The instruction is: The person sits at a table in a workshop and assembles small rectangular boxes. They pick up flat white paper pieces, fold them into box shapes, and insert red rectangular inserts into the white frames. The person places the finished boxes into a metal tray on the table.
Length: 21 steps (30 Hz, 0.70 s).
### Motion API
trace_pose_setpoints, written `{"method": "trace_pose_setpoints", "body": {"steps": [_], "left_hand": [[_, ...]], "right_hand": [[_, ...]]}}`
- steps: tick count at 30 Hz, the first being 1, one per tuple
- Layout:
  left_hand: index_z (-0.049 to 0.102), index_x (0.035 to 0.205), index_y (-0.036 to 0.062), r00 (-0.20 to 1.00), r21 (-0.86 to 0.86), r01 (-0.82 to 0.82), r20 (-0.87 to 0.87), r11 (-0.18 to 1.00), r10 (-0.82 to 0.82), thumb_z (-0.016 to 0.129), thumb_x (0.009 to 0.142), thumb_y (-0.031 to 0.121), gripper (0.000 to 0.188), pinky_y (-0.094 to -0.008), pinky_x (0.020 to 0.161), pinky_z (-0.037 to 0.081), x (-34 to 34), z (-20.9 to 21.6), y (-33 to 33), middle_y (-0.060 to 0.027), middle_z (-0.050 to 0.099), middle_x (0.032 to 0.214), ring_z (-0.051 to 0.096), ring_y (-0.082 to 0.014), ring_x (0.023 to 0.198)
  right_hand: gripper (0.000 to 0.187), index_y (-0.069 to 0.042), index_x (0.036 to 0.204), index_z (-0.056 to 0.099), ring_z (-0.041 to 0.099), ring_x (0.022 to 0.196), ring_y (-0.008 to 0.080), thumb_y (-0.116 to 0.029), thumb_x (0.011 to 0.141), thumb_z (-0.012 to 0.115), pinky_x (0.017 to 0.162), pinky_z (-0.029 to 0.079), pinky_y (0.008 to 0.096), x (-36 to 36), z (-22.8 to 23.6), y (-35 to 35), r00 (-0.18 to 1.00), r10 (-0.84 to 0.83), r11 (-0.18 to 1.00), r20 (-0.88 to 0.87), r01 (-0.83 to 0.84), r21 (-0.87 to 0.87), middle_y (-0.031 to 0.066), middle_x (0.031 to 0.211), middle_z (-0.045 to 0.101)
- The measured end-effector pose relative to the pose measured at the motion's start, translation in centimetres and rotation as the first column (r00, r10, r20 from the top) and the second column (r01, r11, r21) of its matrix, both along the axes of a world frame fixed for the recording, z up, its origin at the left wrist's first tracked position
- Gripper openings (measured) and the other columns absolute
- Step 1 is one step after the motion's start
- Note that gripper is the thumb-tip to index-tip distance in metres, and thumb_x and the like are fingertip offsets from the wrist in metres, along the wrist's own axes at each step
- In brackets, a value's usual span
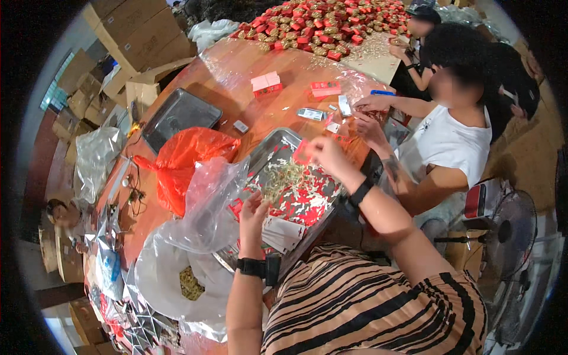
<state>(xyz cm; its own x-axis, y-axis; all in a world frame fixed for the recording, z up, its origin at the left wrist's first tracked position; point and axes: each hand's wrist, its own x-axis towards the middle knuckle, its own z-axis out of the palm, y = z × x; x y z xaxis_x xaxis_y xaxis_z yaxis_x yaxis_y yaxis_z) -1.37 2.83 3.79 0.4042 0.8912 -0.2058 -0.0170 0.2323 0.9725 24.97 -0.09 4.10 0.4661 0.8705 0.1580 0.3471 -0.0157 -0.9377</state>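
My right hand [328, 156] is closed on a small red paper packet [302, 153], held over the far side of a metal tray [284, 134]. At the tray's near left, my left hand [253, 214] is raised with its fingers loosely bent and apart, and no held thing shows in it. Close to that hand lie a stack of white cards [285, 232] and red packets partly hidden behind the fingers. Small white and red pieces cover the tray's bottom, with a tangle of thin pale-green dried strands [285, 180] among them.
Left of the tray are an orange-red plastic bag [192, 160], a clear bag [216, 198] and a white-lined container [155, 260]. A dark empty tray [180, 118] lies beyond. Co-workers [449, 136] sit at right near a fan [506, 234]. Red-and-gold boxes [319, 26] are heaped at the back.
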Motion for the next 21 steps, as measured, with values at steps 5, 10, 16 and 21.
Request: {"method": "trace_pose_setpoints", "body": {"steps": [5,10,16,21], "left_hand": [[0.061,0.1,-0.001,0.991,-0.132,-0.095,-0.106,0.987,0.082,0.06,0.081,0.015,0.025,-0.0209,0.062,0.044,-2.9,-1.3,-0.3,-0.0038,0.061,0.082,0.057,-0.01,0.073],[0.06,0.098,-0.002,0.934,0.083,0.082,-0.355,0.993,-0.048,0.061,0.079,0.016,0.025,-0.024,0.062,0.045,-5.1,-5.4,-1.1,-0.0052,0.063,0.08,0.058,-0.0124,0.071],[0.061,0.098,0.0064,0.657,0.553,0.665,-0.753,0.503,-0.04,0.057,0.068,0.003,0.03,-0.0347,0.077,0.046,-3.9,-4.9,-2.7,-0.0103,0.057,0.094,0.055,-0.026,0.09],[0.06,0.094,0.0111,0.416,0.421,0.872,-0.906,0.251,0.074,0.064,0.062,0.01,0.032,-0.039,0.077,0.045,-0.9,-5.7,-3.2,-0.0094,0.053,0.099,0.05,-0.0277,0.095]], "right_hand": [[0.023,-0.001,0.088,0.058,0.058,0.079,0.0285,-0.014,0.071,0.066,0.068,0.046,0.0379,4.4,-2.6,3.4,0.765,-0.4,0.917,0.505,0.324,0.234,0.0145,0.081,0.058],[0.013,-0.008,0.081,0.063,0.06,0.071,0.031,-0.012,0.068,0.064,0.064,0.046,0.0409,-1.0,-7.2,1.4,0.85,0.287,0.938,0.442,-0.156,-0.31,0.0128,0.078,0.062],[0.011,-0.007,0.072,0.06,0.057,0.077,0.0357,-0.015,0.067,0.064,0.065,0.044,0.0446,-4.2,-9.5,0.8,0.811,0.226,0.939,0.54,-0.035,-0.341,0.0167,0.089,0.054],[0.013,-0.003,0.063,0.06,0.057,0.071,0.033,-0.015,0.067,0.065,0.062,0.043,0.0415,-3.5,-7.1,-0.1,0.873,0.212,0.969,0.44,-0.129,-0.211,0.0162,0.075,0.056]]}}
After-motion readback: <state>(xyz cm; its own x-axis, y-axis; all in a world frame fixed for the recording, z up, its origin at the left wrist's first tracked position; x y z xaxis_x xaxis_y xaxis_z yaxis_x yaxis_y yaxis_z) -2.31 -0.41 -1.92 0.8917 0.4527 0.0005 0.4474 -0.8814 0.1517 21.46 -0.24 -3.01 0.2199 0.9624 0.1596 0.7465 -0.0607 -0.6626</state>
